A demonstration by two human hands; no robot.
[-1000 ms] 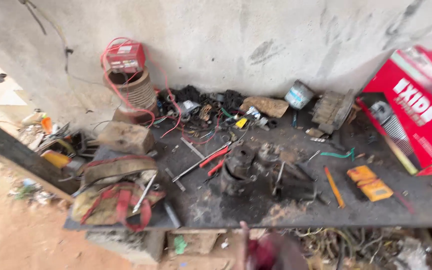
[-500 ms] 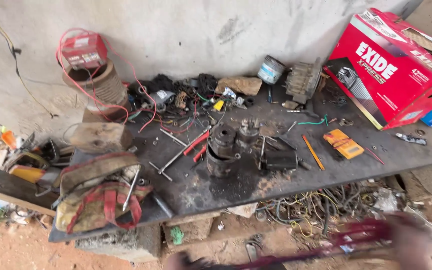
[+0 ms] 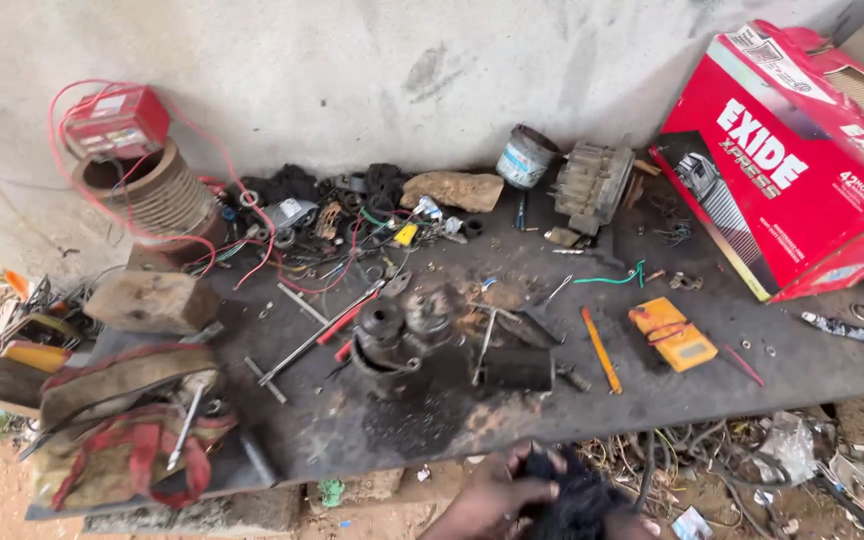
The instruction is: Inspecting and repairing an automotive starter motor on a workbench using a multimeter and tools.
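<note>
At the bottom edge, just below the cluttered dark tabletop [image 3: 652,400], two hands work a black rag [image 3: 577,500], the left hand [image 3: 487,500] with its grip pinching it, the right hand [image 3: 632,525] mostly hidden so its grip cannot be told, apparently wiping.

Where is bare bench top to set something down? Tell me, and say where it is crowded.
Free: the dark bench top right of the yellow box-shaped meter, below the red cardboard box; also the front edge left of the black greasy motor parts. Crowded: the back strip of tangled wires and small parts.
</note>
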